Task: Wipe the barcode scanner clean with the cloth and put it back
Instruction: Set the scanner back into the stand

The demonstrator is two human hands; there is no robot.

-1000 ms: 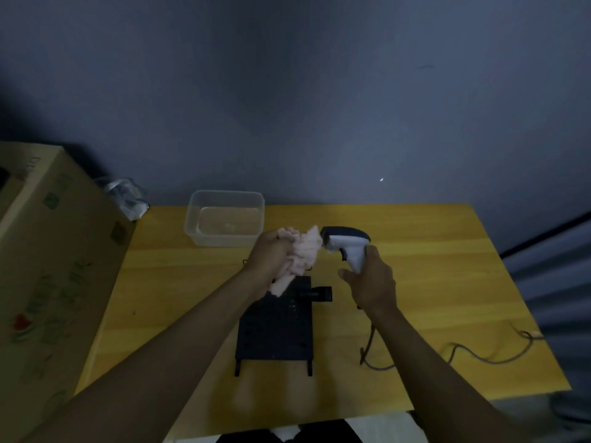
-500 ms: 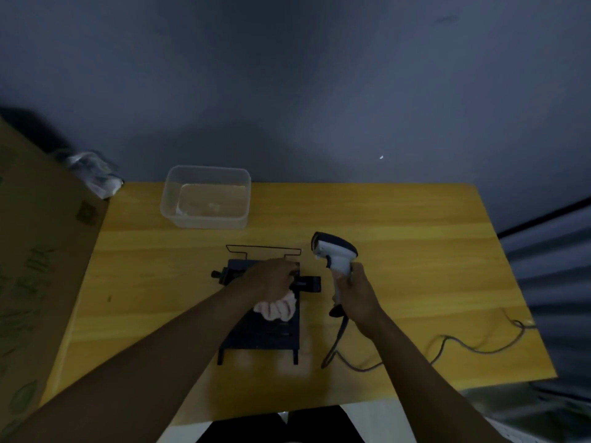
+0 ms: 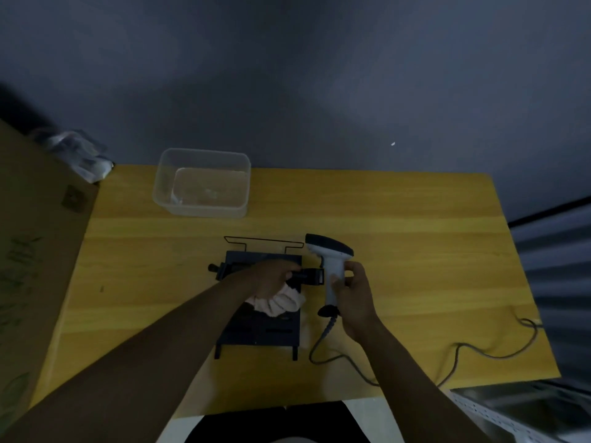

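The right hand grips the scanner by its handle, just right of the black stand. The left hand closes on the pink cloth over the stand. A clear tub sits far left on the table; the cable trails right.

1. The left hand hid much of the pink cloth and part of the black stand.
2. The right hand covered the lower scanner handle.
3. The cardboard box was cut off at the left edge.
4. The tub's contents were too blurred to tell.
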